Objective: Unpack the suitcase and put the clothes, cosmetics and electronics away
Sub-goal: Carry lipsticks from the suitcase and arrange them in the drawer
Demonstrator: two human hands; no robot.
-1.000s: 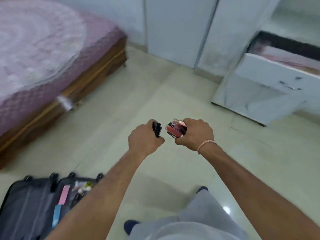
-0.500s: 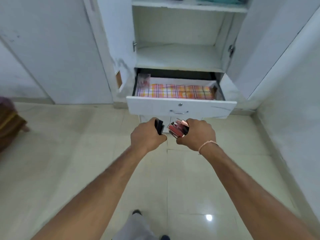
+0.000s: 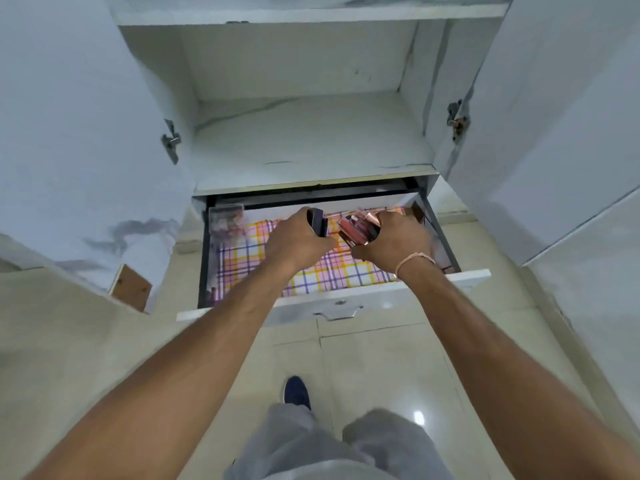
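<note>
Your left hand (image 3: 298,239) grips a small black case (image 3: 318,221), flat and box-shaped with a matte surface, its fingers curled round it so that only the upper end shows above the knuckles. Your right hand (image 3: 393,242) grips a bundle of cosmetics (image 3: 356,228): several slim glossy tubes in red and pink tones, with a shiny pink-gold part at the upper end; how many there are cannot be told. A thin pale band (image 3: 414,262) circles your right wrist. Both hands are held side by side, near each other but apart, backs facing up, with both forearms extended forward over the open drawer (image 3: 346,308). The drawer is white with a metal handle on its front, and its floor is covered with a checked liner (image 3: 242,258) in pink, yellow and blue lines. A clear plastic box (image 3: 227,220) with small items inside sits in the rear left corner of the drawer. The drawer belongs to a white cupboard (image 3: 304,140) with smooth, marble-patterned panels and an open shelf directly above it. Both cupboard doors stand open, with metal hinges showing at each side. The floor (image 3: 381,358) below is pale glossy tile.
</note>
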